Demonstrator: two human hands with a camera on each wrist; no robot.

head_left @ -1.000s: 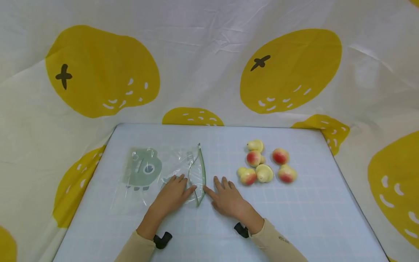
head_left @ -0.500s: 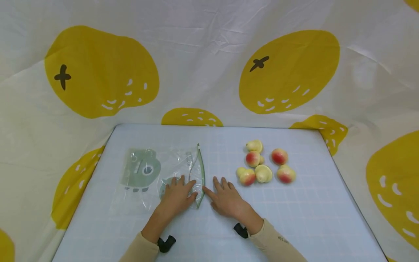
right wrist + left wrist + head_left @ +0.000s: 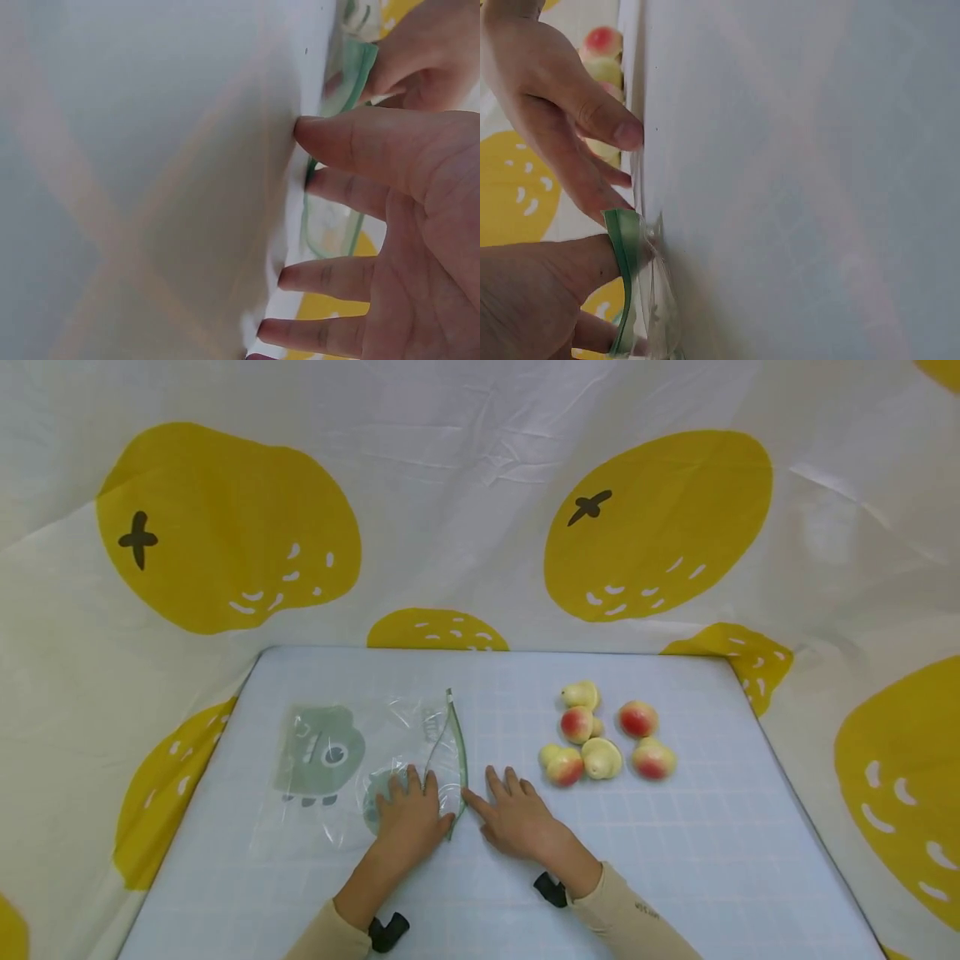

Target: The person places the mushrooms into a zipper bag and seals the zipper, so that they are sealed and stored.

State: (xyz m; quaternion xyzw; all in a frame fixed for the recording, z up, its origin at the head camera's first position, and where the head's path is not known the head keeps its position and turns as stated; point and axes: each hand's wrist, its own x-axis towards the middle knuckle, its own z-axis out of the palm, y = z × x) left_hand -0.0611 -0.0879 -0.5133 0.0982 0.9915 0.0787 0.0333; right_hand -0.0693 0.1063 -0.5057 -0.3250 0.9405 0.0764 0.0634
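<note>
Your left hand (image 3: 408,820) rests on the clear zip bag (image 3: 328,747), close to its mouth on the right; the fingers are spread, so that grip is released. Your right hand (image 3: 519,817) lies flat-fingered on the counter (image 3: 735,843) just right of the bag, its thumb tip at the green edge (image 3: 462,752); this grip is likewise released. The bag lies flat on the left side of the counter, printed with green creature figures, its mouth slightly parted. Several yellow-and-red fruit pieces (image 3: 602,758) stand in a group beyond and to the right of your right hand, apart from the bag. You wear beige sleeves (image 3: 628,914). At the far side hangs a white cloth (image 3: 450,527) with yellow fruit print.
</note>
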